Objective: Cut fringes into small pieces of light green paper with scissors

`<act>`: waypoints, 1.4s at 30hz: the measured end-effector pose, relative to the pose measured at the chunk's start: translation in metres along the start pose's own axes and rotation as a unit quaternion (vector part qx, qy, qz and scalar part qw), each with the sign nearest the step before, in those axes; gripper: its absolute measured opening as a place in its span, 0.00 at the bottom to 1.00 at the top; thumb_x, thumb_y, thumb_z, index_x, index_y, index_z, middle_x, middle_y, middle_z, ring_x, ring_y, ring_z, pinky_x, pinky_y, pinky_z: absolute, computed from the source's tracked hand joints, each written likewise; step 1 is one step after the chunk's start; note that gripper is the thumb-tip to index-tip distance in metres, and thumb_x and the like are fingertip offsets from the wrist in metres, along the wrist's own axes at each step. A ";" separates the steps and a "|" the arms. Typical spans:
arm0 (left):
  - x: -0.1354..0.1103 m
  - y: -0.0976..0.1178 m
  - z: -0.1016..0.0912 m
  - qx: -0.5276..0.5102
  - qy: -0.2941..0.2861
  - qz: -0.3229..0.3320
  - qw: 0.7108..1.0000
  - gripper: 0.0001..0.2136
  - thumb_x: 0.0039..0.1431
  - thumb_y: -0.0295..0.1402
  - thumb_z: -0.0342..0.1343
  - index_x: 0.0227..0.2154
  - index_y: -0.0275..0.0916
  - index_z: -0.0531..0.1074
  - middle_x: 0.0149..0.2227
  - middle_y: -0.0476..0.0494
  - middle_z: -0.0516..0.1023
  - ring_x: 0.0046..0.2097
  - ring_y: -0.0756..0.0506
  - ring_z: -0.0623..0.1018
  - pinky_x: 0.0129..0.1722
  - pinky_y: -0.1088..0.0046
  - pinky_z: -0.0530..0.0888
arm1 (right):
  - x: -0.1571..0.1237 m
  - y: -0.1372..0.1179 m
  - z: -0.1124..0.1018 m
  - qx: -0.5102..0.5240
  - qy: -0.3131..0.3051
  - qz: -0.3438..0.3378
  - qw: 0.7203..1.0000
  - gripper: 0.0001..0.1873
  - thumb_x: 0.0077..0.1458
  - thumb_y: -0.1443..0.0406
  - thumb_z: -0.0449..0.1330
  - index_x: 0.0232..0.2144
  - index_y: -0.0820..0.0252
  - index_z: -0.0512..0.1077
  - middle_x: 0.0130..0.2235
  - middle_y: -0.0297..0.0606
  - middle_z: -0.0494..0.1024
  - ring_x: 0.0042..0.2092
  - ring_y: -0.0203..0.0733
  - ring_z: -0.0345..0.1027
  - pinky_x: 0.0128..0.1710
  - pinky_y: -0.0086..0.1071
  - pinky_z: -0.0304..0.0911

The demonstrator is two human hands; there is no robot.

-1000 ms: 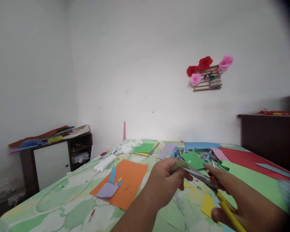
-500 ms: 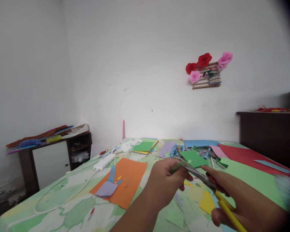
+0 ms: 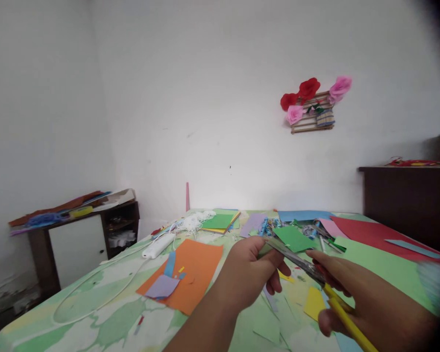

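Note:
My left hand is closed in a pinch on a small pale green piece of paper held above the table. My right hand grips yellow-handled scissors, whose metal blades point up and left and meet the paper at my left fingertips. Both hands hover over the green patterned tablecloth, above loose yellow and green paper scraps.
An orange sheet with blue and lilac cut-outs lies to the left. A white power strip and cord lie beyond it. Stacked coloured paper, a red sheet, a dark cabinet and a low shelf surround the table.
The view has tilted slightly, so everything sits a little lower and nearer. Both hands hold the same grip; the scissors blades have edged a little further along the paper.

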State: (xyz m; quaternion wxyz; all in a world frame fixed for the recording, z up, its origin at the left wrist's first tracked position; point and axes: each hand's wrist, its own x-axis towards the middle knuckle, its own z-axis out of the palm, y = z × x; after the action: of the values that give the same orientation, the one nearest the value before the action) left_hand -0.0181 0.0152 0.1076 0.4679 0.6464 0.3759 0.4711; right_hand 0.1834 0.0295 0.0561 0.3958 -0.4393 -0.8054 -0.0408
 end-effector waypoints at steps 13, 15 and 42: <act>0.000 0.003 -0.006 -0.017 -0.036 -0.023 0.999 0.08 0.49 0.34 0.53 0.21 0.35 0.67 0.20 0.51 0.72 0.17 0.56 0.68 0.17 0.81 0.64 | 0.000 0.002 -0.002 0.009 0.017 0.038 0.999 0.25 0.35 0.60 0.61 0.41 0.55 0.70 0.36 0.39 0.75 0.38 0.50 0.70 0.33 0.38 0.68; 0.000 0.002 -0.007 0.002 -0.036 -0.030 0.999 0.07 0.48 0.33 0.53 0.21 0.35 0.66 0.18 0.52 0.71 0.16 0.57 0.67 0.16 0.82 0.62 | 0.001 0.005 -0.003 0.031 -0.035 0.069 0.996 0.28 0.34 0.61 0.61 0.43 0.53 0.68 0.40 0.38 0.74 0.40 0.49 0.69 0.37 0.40 0.67; -0.009 0.002 -0.001 0.026 0.003 0.034 0.999 0.07 0.43 0.26 0.47 0.15 0.36 0.65 0.13 0.55 0.64 0.16 0.57 0.66 0.16 0.83 0.62 | -0.005 0.003 -0.006 0.025 -0.118 0.006 0.993 0.38 0.46 0.56 0.58 0.58 0.49 0.49 0.55 0.42 0.63 0.54 0.51 0.59 0.50 0.44 0.61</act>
State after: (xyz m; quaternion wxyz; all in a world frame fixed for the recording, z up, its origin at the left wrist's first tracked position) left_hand -0.0209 0.0068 0.1071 0.4331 0.6694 0.3675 0.4789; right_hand 0.1911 0.0252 0.0559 0.3091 -0.4363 -0.8444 0.0336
